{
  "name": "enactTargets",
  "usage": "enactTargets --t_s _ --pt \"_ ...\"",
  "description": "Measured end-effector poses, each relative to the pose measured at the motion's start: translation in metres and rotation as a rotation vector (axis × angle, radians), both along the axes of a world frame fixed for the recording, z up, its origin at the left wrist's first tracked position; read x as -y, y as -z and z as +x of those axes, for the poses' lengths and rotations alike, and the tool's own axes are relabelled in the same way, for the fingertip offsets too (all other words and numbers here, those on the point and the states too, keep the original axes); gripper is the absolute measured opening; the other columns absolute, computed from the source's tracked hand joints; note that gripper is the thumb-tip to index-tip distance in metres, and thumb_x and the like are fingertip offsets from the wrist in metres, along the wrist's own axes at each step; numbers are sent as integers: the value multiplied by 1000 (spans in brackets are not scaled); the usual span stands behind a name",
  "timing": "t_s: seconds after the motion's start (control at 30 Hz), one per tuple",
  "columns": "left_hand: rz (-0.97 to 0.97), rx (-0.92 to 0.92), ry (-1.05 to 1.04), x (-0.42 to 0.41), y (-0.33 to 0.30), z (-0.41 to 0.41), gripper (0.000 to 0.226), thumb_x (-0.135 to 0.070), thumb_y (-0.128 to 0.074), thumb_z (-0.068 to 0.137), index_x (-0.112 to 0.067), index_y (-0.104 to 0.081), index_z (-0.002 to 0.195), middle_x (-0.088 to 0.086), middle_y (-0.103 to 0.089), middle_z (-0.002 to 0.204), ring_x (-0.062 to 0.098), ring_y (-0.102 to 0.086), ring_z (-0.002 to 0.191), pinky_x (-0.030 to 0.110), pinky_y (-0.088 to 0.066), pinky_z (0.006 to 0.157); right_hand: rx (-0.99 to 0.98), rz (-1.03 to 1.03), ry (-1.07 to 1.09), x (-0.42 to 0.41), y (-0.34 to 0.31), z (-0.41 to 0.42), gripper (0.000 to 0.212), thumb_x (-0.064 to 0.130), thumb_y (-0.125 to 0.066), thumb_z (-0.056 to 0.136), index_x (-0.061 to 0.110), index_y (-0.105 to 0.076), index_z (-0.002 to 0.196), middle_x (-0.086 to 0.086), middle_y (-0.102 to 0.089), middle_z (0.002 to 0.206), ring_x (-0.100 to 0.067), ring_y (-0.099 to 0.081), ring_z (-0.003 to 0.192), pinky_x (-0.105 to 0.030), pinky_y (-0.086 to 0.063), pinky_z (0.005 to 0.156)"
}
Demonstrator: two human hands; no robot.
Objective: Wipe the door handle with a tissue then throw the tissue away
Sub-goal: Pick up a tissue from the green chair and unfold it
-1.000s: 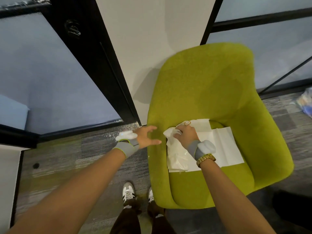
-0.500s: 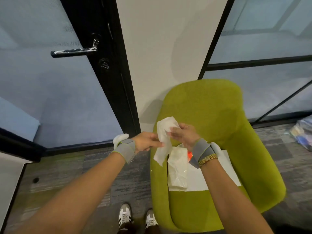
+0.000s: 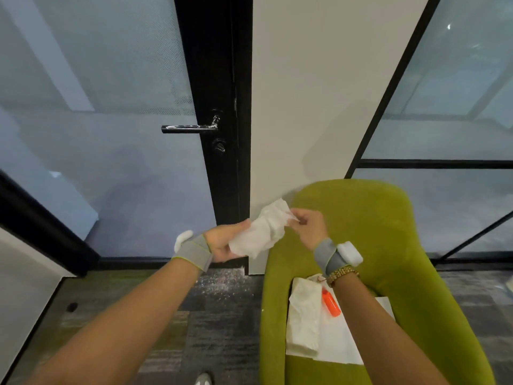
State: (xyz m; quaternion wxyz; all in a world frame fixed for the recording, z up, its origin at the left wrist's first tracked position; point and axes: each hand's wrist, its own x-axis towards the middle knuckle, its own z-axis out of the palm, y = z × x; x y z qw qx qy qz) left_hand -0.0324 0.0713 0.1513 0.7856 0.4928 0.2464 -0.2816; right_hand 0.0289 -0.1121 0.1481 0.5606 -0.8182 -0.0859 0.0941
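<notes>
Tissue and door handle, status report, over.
Both hands, left and right, hold the tissue up between them. Door handle untouched, nothing blocking it.

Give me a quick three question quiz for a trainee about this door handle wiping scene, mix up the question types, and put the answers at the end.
1. True or false: the tissue is touching the door handle.
2. Which hands hold the tissue? A left only, B right only, C both.
3. Fill in: the orange object lies on the green ____.

Key: 1 false. 2 C, left hand and right hand. 3 chair.
</notes>
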Motion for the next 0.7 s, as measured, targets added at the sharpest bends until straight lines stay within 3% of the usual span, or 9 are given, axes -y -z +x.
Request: enactTargets --t_s 0.03,0.1,0.17,0.27,0.37,0.43,0.53,0.6,0.7 --pt "-72 -29 -31 -2 -4 0 49 -46 -36 94 -4 -59 106 9 -73 83 17 -71 66 30 -58 68 58 -40 -40 -5 -1 -3 29 -12 -51 85 -9 -59 112 -24 -61 116 -23 -58 99 -9 -44 74" --pt "-160 -37 -59 -9 -9 2 68 -63 -28 88 -4 -60 102 11 -73 85 22 -72 72 32 -59 64 138 -98 -121 -13 -2 -10 29 -13 -49 85 -6 -62 109 -23 -63 116 -19 -56 97 0 -40 69" --pt "-156 -10 -53 -14 -13 6 78 -73 -26 81 -5 -59 103 12 -67 94 24 -67 82 35 -58 70 196 -168 -231 -20 -1 -16 34 -14 -47 84 2 -66 108 -19 -64 116 -15 -50 97 -5 -39 72" --pt "-60 34 -49 -14 -17 11 54 -62 -40 85 -12 -61 90 5 -65 78 18 -59 72 32 -55 69 156 -221 -380 -27 -2 -22 37 -8 -52 83 11 -65 112 -9 -57 126 -19 -44 112 -23 -33 100" --pt "56 87 -84 -14 -16 14 17 -25 -48 93 -13 -60 93 2 -68 75 12 -60 68 23 -54 57 -66 88 -368 -32 -10 -23 25 4 -50 89 1 -66 108 -7 -59 122 -16 -50 112 -20 -41 91" --pt "40 138 -94 -16 -16 14 14 -14 -46 94 -12 -58 101 4 -64 88 13 -63 70 23 -55 59 -232 299 -256 -36 -15 -23 32 23 -43 94 4 -69 90 2 -67 102 -8 -59 95 -20 -48 74" --pt "12 227 -116 -17 -17 13 17 -9 -45 94 -15 -60 98 0 -72 80 10 -69 65 24 -57 61 -384 497 -12 -39 -16 -18 21 29 -51 91 18 -57 74 1 -60 81 -12 -57 77 -25 -47 59" --pt "18 284 -130 -17 -18 13 18 -8 -46 93 -15 -61 99 -3 -74 75 10 -69 70 25 -57 65 -520 450 -3 -40 -15 -14 18 38 -56 87 20 -53 84 2 -59 85 -13 -57 77 -26 -47 56" --pt "34 351 -170 -16 -21 15 18 -6 -50 91 -12 -60 104 -1 -73 80 13 -67 76 26 -58 66 -778 372 -118 -40 -13 -14 49 60 -54 78 23 -55 110 -1 -62 104 -21 -59 93 -34 -49 69"
